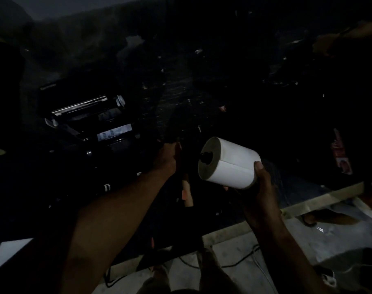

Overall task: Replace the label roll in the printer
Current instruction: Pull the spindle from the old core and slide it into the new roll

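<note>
The white cylindrical label roll [228, 164] sits in our right hand [263, 187], held in the air over the dark table, to the right of the printer and well apart from it. In the head view, our only one, the fingers curl around the roll's right end, the thumb [259, 167] pressed on its top surface. A black plug or spindle [205, 158] shows in the core at the roll's left face, which points toward our left hand [168, 158].

That left hand reaches forward just beside the printer's right side; the scene is too dark for us to tell whether its fingers hold anything or how far they are spread.

The black open-topped label printer [91, 124] stands on the table at left, its lid raised and a silver bar [81, 105] catching light along the top edge.

Between the printer and the roll we see only a narrow dark gap, with our left hand in it.

The pale wooden table edge [308, 203] runs diagonally below the roll; beyond it lie grey floor [287, 247] and black cables [234, 264].
</note>
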`<state>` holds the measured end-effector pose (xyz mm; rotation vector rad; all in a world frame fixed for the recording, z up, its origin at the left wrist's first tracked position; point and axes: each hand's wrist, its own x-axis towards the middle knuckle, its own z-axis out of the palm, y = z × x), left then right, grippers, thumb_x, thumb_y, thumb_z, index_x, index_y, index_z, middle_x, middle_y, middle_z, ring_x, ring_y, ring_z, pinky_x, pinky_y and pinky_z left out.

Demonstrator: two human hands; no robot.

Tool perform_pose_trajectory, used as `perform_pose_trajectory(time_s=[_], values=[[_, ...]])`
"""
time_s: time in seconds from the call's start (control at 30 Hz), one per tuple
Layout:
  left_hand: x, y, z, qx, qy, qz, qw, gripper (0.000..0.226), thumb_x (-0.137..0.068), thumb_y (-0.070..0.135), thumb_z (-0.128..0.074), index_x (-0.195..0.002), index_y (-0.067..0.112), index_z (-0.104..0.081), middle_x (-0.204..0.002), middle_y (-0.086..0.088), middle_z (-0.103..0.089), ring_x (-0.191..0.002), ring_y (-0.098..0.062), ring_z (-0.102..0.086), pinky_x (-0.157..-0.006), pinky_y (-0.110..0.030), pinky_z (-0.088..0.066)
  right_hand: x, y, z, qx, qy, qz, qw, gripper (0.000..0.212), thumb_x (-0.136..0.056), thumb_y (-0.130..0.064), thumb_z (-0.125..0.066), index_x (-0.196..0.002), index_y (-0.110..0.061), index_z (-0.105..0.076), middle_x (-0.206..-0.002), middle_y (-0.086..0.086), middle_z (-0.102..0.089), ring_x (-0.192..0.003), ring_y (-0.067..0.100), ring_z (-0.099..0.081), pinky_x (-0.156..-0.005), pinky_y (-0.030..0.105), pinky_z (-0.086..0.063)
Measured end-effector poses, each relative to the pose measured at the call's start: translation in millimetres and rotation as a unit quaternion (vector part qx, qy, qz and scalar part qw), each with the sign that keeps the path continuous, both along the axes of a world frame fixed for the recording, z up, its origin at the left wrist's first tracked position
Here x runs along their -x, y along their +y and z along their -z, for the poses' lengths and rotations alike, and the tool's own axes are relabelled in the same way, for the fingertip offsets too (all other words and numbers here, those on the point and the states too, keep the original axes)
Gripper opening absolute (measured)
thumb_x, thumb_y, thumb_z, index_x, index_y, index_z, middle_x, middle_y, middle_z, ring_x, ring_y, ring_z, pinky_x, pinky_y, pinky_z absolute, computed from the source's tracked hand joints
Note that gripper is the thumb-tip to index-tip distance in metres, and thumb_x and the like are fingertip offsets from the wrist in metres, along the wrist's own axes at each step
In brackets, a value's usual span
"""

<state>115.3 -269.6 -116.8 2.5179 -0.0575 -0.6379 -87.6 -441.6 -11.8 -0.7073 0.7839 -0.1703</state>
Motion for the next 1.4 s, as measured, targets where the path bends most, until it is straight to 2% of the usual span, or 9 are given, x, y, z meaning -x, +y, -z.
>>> perform_pose_trajectory(time_s=[0.07,0.27,0.47,0.57,0.67,0.77,0.87,1.1,1.4], values=[[7.4,-6.4,-28.0,-0.037,0.000,0.054,0.998,0.029,-0.102,0.028,-0.042,-0.087,0.014,-0.062,-0.100,-0.010,-0.068,-0.092,-0.031,-0.067,-0.082,-0.037,-0.054,1.6,2.6,-1.9,0.008,0.023,0.013,1.000,0.086,-0.069,-0.060,-0.079,-0.138,-0.014,-0.058,-0.136,0.021,-0.064,-0.125,0.047,-0.059,-0.072,0.044,-0.060],[9.9,-2.3,-40.9,-0.099,-0.034,0.138,0.985,0.018,-0.097,0.023,-0.051,-0.110,0.019,-0.063,-0.122,-0.014,-0.063,-0.110,-0.038,-0.064,-0.096,-0.048,-0.053,4.8,5.9,6.2,0.013,0.021,0.008,1.000,0.084,-0.071,-0.060,-0.079,-0.139,-0.015,-0.058,-0.137,0.021,-0.063,-0.125,0.046,-0.059,-0.082,0.050,-0.059],[4.7,-2.7,-41.3,-0.089,-0.009,0.035,0.995,0.022,-0.084,0.017,-0.060,-0.102,0.012,-0.072,-0.119,-0.017,-0.069,-0.101,-0.034,-0.065,-0.094,-0.044,-0.055,9.2,7.9,12.7,-0.001,0.020,0.024,1.000,0.062,-0.087,-0.049,-0.062,-0.138,-0.013,-0.059,-0.135,0.021,-0.065,-0.123,0.044,-0.061,-0.077,0.046,-0.061],[4.0,-8.1,-64.1,0.016,0.028,-0.045,0.998,0.026,-0.088,0.007,-0.060,-0.105,0.016,-0.078,-0.117,-0.007,-0.071,-0.104,-0.029,-0.066,-0.094,-0.039,-0.056,10.0,10.3,11.0,-0.006,0.030,0.024,0.999,0.082,-0.072,-0.058,-0.079,-0.138,-0.013,-0.059,-0.136,0.021,-0.064,-0.124,0.044,-0.061,-0.084,0.050,-0.059],[1.8,-5.0,-89.5,0.139,0.063,-0.078,0.985,0.012,-0.085,0.010,-0.080,-0.091,0.019,-0.075,-0.105,-0.009,-0.077,-0.093,-0.023,-0.072,-0.088,-0.037,-0.061,8.3,12.9,7.7,-0.013,0.038,0.021,0.999,0.095,-0.059,-0.061,-0.087,-0.137,-0.015,-0.059,-0.137,0.020,-0.063,-0.125,0.045,-0.060,-0.089,0.055,-0.057],[6.2,8.4,-126.6,0.266,0.141,-0.110,0.947,0.017,-0.089,0.020,-0.079,-0.103,0.015,-0.072,-0.095,-0.006,-0.078,-0.087,-0.018,-0.072,-0.080,-0.034,-0.062,4.5,15.3,3.2,-0.023,0.030,0.030,0.999,0.088,-0.065,-0.058,-0.085,-0.137,-0.015,-0.059,-0.136,0.020,-0.064,-0.123,0.043,-0.062,-0.083,0.051,-0.059],[20.1,27.5,-158.8,0.337,0.161,-0.124,0.919,0.006,-0.094,0.019,-0.072,-0.099,0.021,-0.075,-0.095,-0.005,-0.082,-0.084,-0.017,-0.075,-0.082,-0.035,-0.064,-2.0,18.9,-4.5,-0.033,0.013,0.026,0.999,0.059,-0.087,-0.047,-0.069,-0.136,-0.014,-0.060,-0.134,0.020,-0.065,-0.122,0.042,-0.063,-0.081,0.051,-0.061],[48.4,63.6,-185.5,0.375,0.112,-0.167,0.905,0.019,-0.093,0.020,-0.073,-0.108,0.010,-0.078,-0.097,-0.009,-0.081,-0.084,-0.019,-0.073,-0.066,-0.029,-0.061,-21.6,40.0,-26.5,-0.022,-0.004,-0.017,1.000,0.048,-0.092,-0.044,-0.063,-0.133,-0.018,-0.062,-0.133,0.016,-0.067,-0.122,0.039,-0.064,-0.086,0.053,-0.059],[75.3,85.4,-191.7,0.366,-0.017,-0.171,0.914,0.026,-0.090,0.024,-0.076,-0.114,0.014,-0.078,-0.106,0.002,-0.079,-0.086,-0.007,-0.075,-0.070,-0.029,-0.064,-38.4,80.3,-43.1,0.026,0.015,-0.031,0.999,0.042,-0.096,-0.035,-0.064,-0.128,-0.008,-0.063,-0.128,0.023,-0.067,-0.118,0.045,-0.065,-0.076,0.050,-0.059]])
